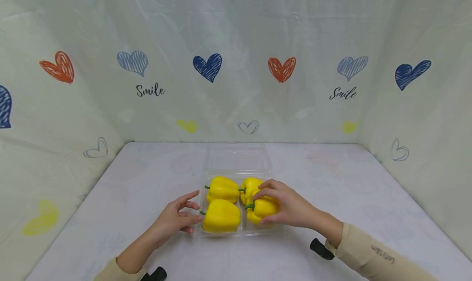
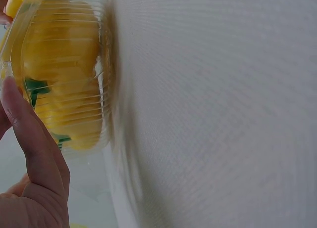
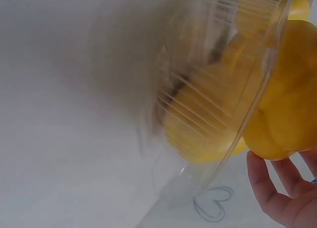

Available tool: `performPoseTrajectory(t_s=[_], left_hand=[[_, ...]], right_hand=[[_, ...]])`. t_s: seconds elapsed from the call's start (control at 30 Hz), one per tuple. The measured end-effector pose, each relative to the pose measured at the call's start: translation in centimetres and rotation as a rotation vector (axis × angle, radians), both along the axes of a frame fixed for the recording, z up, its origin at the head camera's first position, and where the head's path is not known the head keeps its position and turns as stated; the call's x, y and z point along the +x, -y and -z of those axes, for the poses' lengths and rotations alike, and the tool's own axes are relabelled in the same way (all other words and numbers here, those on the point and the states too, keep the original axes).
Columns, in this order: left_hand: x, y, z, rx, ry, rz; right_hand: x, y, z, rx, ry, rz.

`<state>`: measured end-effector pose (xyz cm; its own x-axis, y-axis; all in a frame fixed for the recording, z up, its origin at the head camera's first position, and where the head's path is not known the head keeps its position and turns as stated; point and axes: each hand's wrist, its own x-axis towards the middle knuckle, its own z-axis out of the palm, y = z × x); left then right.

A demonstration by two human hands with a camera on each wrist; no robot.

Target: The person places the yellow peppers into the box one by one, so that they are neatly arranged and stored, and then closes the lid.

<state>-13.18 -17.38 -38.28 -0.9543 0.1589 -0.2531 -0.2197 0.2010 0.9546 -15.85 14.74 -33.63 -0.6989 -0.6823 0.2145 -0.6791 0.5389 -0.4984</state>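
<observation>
A clear plastic clamshell box (image 1: pixel 254 233) lies on the table with its lid folded back. Two yellow bell peppers fill its left side, a front one (image 1: pixel 221 217) and a back one (image 1: pixel 222 188). Another yellow pepper (image 1: pixel 249 186) sits at the back right, partly covered by my right fingers. My right hand (image 1: pixel 291 205) grips a fourth pepper (image 1: pixel 268 207) by its sides over the front right part, its green stem pointing left; the right wrist view shows this pepper (image 3: pixel 292 99) above the rim. My left hand (image 1: pixel 173 219), fingers extended, touches the box's left rim (image 2: pixel 7 69).
The transparent lid (image 1: pixel 237 158) lies flat behind the box. A pale cloth (image 1: pixel 332 182) covers the table, and a white curtain (image 1: pixel 243 31) with printed hearts closes off the back and sides. Black wrist straps show near both sleeves.
</observation>
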Motion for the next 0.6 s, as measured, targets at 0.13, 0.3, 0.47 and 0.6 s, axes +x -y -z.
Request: performPoseTrajectory(t_s=[0.13, 0.3, 0.47, 0.6], left_hand=[[0.0, 0.0, 0.0, 0.002, 0.0, 0.005], [0.1, 0.1, 0.0, 0.0, 0.0, 0.01], [0.0, 0.1, 0.0, -0.001, 0.0, 0.013], [0.0, 0.0, 0.0, -0.001, -0.001, 0.015]], right_hand=[[0.2, 0.4, 0.5, 0.028, -0.005, 0.003], [0.4, 0.8, 0.7, 0.06, -0.015, -0.004], [0.3, 0.7, 0.2, 0.139, -0.002, -0.046], [0.0, 0.3, -0.3, 0.122, 0.076, -0.067]])
